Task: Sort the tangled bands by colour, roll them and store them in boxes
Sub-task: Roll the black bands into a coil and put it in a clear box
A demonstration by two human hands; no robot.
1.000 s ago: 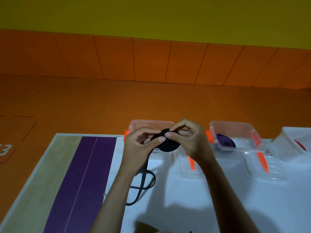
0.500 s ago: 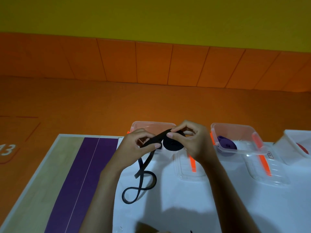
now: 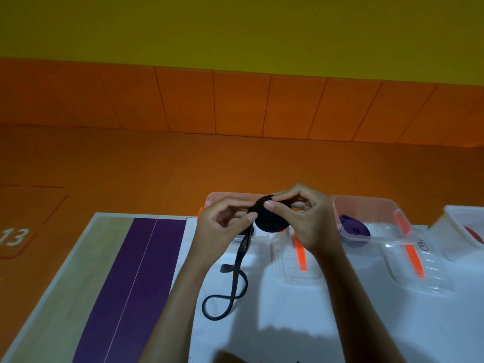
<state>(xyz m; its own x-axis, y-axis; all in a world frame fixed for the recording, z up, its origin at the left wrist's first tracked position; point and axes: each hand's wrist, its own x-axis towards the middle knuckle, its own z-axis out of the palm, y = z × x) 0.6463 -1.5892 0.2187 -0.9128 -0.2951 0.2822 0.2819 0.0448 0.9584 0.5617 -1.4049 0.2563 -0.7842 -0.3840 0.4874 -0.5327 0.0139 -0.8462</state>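
We pinch the black roll (image 3: pixel 269 221) in our right hand (image 3: pixel 306 221) above the far clear box (image 3: pixel 230 196), likely so the coil cannot spring loose. Our left hand (image 3: pixel 222 229) pinches the loose tail (image 3: pixel 235 281) taut for winding, and the slack trails on the white table (image 3: pixel 288 323). Purple roll (image 3: pixel 353 227) sits boxed at right.

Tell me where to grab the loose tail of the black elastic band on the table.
Pinch the black elastic band's flat free tip from above, across its width: it lies on the white table, just beyond the loop, uncovered.
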